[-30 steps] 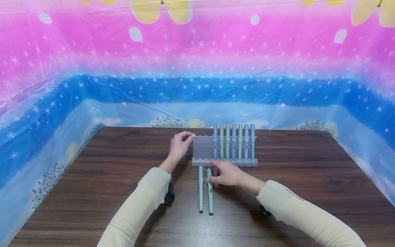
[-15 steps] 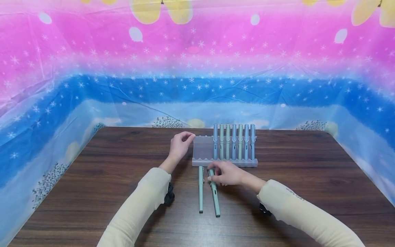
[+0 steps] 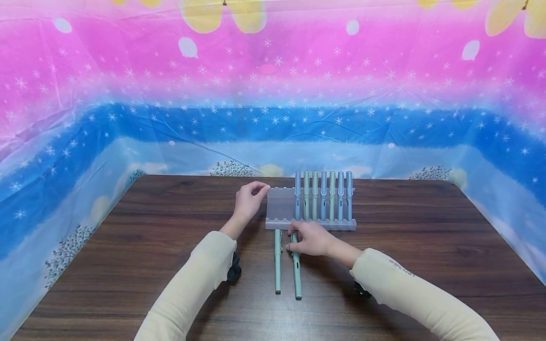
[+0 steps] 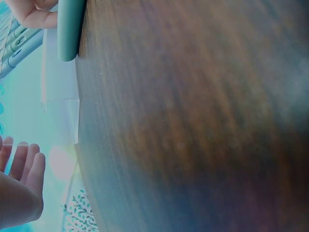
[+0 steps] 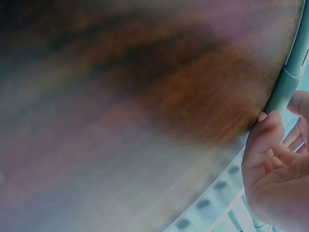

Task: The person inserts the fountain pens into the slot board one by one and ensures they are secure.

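Note:
In the head view my left hand pinches the upper left corner of a clear plastic pen rack. My right hand holds the clip end of a green pen lying on the table in front of the rack. The right wrist view shows this pen with its end between thumb and finger. A second green pen lies to its left, roughly parallel, clip end toward the rack. Several blue and green pens stand upright in the rack's right part; its left slots hold none.
The dark wood table runs back to a pink and blue patterned cloth hung around it. Both forearms reach in from the front, in cream sleeves.
The held green pen's lower end has swung right, then slightly back left. My right hand has shifted only a little. The left hand and the rack have stayed still.

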`<state>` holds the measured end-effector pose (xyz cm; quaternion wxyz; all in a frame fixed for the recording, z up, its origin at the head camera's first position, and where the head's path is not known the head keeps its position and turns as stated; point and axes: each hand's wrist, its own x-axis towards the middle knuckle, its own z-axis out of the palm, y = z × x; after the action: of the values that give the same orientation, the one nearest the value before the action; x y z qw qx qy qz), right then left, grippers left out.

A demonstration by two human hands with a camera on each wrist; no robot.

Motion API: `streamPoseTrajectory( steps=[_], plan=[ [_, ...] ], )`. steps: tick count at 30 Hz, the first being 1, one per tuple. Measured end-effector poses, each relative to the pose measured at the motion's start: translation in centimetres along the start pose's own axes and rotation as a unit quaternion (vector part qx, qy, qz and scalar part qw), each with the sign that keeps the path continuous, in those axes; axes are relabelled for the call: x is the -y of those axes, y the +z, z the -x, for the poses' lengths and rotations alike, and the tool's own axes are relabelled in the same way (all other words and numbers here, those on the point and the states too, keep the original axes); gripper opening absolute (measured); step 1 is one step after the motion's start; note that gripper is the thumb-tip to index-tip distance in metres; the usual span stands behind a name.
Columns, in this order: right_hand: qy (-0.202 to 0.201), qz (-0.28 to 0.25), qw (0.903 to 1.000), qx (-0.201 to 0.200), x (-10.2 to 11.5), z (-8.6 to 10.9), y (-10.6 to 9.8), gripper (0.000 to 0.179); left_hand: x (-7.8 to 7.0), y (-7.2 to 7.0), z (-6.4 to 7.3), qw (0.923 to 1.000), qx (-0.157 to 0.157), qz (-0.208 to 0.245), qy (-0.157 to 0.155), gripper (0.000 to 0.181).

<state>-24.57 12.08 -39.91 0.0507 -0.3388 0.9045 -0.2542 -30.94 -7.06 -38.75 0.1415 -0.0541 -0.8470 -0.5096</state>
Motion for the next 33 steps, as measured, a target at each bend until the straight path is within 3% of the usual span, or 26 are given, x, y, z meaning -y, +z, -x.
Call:
streamPoseTrajectory(
  steps=[5, 13, 26, 33],
  plan=[
    [0.014, -0.004, 0.9998, 0.011, 0.0, 0.0, -0.1, 0.022, 0.0, 0.0, 0.0, 1.0, 0.003, 0.0, -0.003, 0.02],
    [0.034, -0.079, 0.996, 0.026, -0.2, 0.4, -0.8, 0.024, 0.1, 0.0, -0.1, 1.0, 0.002, -0.001, -0.003, 0.019],
    [0.052, -0.217, 0.9744, 0.026, -0.4, 0.4, -1.6, 0.029, 0.1, 0.0, -0.1, 1.0, -0.002, -0.005, 0.004, 0.019],
    [0.058, -0.235, 0.9702, 0.004, 2.8, 1.0, -4.0, 0.028, 0.1, 0.0, 0.0, 1.0, -0.002, -0.003, 0.004, 0.02]
  ],
)
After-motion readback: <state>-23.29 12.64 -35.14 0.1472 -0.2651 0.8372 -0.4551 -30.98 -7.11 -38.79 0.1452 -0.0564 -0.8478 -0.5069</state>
